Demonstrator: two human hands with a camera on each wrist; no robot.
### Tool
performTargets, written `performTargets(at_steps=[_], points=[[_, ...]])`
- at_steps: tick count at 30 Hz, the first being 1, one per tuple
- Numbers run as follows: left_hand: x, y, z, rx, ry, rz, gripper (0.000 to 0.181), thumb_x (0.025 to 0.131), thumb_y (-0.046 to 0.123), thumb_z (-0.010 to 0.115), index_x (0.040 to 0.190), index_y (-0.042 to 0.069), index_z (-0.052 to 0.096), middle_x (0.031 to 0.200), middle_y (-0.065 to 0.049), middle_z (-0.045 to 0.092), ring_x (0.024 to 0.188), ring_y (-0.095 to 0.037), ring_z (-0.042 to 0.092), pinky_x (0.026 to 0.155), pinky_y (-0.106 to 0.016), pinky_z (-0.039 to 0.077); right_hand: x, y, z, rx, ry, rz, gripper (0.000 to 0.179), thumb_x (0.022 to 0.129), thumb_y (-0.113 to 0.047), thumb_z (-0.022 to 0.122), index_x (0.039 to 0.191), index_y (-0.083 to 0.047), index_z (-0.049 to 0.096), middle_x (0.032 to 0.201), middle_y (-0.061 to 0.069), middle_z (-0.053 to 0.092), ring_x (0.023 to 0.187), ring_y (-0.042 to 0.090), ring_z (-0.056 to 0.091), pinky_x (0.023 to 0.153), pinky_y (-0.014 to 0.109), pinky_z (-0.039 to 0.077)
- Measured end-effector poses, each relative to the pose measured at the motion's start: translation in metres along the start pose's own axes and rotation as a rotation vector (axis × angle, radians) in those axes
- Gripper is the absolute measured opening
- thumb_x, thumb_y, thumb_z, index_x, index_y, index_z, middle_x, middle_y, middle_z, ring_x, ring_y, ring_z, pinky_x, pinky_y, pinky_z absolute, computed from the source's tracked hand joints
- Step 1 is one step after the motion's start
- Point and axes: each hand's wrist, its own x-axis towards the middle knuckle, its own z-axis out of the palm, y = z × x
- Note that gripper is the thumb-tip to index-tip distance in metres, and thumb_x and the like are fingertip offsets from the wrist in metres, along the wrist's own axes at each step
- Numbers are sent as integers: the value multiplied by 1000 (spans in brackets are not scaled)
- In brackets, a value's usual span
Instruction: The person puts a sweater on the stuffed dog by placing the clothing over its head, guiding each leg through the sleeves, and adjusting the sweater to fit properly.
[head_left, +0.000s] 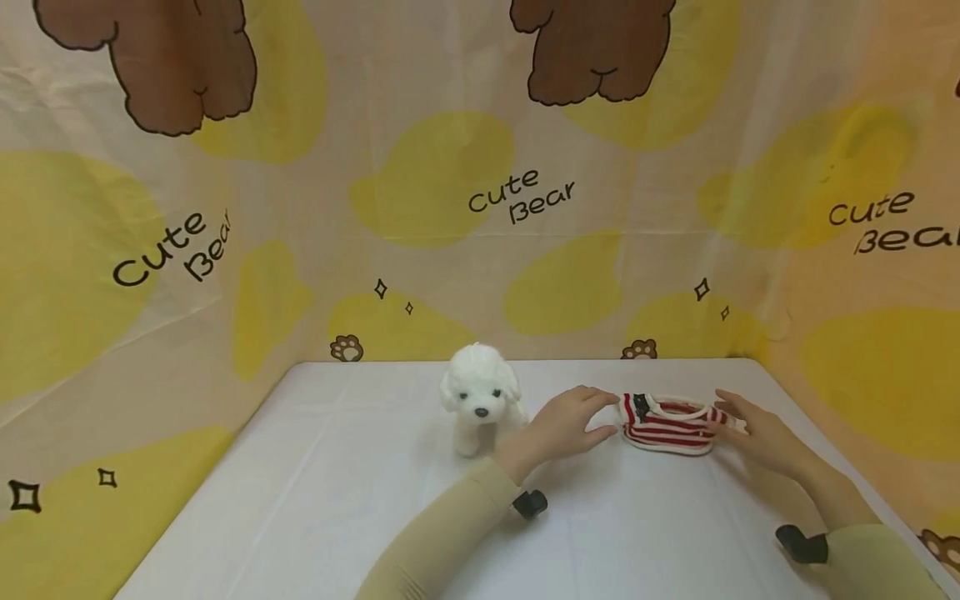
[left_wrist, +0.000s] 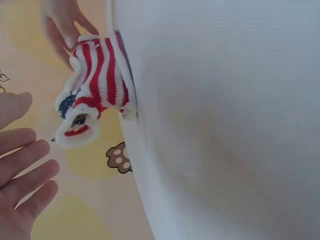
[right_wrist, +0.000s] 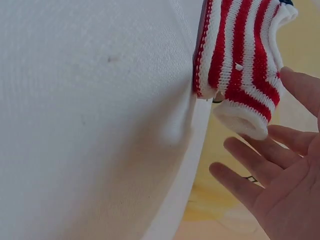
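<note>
A small knitted sweater (head_left: 667, 435) with red and white stripes, a white-trimmed neck opening and a dark blue patch stands on the white table. Just off its left sleeve (left_wrist: 80, 131) is my left hand (head_left: 564, 423), fingers spread and slightly bent, holding nothing. At the other side, my right hand (head_left: 761, 435) has its thumb (right_wrist: 299, 86) right at the shoulder and its fingertips close to the white cuff (right_wrist: 240, 120). Those fingers are loosely extended, not curled round the knit. Left of my left hand stands a white plush dog (head_left: 480, 392), its feet partly hidden by the forearm.
The white tabletop (head_left: 300, 500) runs back to a fabric backdrop (head_left: 420, 192) printed with yellow patches, brown bears and lettering, which also walls both sides. Black wrist mounts (head_left: 531, 503) sit at the sleeve ends.
</note>
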Motion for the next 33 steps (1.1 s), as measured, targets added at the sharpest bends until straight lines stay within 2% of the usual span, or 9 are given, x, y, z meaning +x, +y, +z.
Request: performTargets(at_steps=[5,9,12,18,19,21,27,29,33], points=[[20,1,13,-68,-41,-134,46,92,38,59,133,19,52,129,2,58,120,-12,54,100,-23,42,1,3,0,34,1,-4,59,92,-22,61,135,10,36,122,36,54,110,54,51,87,66,39],[31,-2,23,-159,-65,-228,48,91,37,61,133,17,53,131,2,58,123,-12,53,102,-22,39,0,2,1,41,18,-18,50,89,-19,64,129,7,48,114,30,61,103,48,58,84,63,43],[37,-3,31,-246,-65,-267,43,90,33,63,129,16,57,125,3,63,115,-11,57,97,-20,43,0,1,2,34,41,-37,40,88,-19,66,120,4,59,107,22,66,96,39,62,82,57,47],[41,0,39,-336,-21,-304,24,89,26,65,111,18,67,98,8,69,86,-1,58,75,-13,44,1,3,3,-3,87,-64,29,84,-18,70,109,-2,67,100,13,70,85,7,62,76,39,50],[41,1,38,-344,-10,-311,21,89,25,65,109,18,68,93,9,68,82,0,57,72,-12,43,2,3,3,-9,94,-64,28,84,-18,70,108,-4,68,100,11,71,84,3,61,75,36,50],[39,3,35,-359,14,-325,16,88,22,66,104,18,70,86,10,67,76,1,54,67,-11,41,3,0,3,-3,94,-66,28,84,-19,70,108,-4,69,100,11,71,85,3,61,74,35,50],[31,2,14,-386,88,-357,11,88,17,65,98,18,71,81,9,66,71,2,52,63,-10,40,5,-20,-7,5,103,-73,29,87,-22,67,111,-4,68,104,14,70,91,25,64,73,38,52],[29,0,5,-389,123,-354,11,88,16,65,97,18,71,82,9,67,71,2,53,64,-10,41,6,-29,-12,4,136,-90,28,87,-21,68,110,-5,68,103,14,70,88,19,66,70,32,53],[22,-3,-18,-406,189,-333,10,89,16,64,96,16,71,83,6,69,70,2,56,63,-9,42,10,-48,-21,51,193,-116,27,87,-20,68,109,-5,69,99,14,71,82,-6,60,65,19,51]])
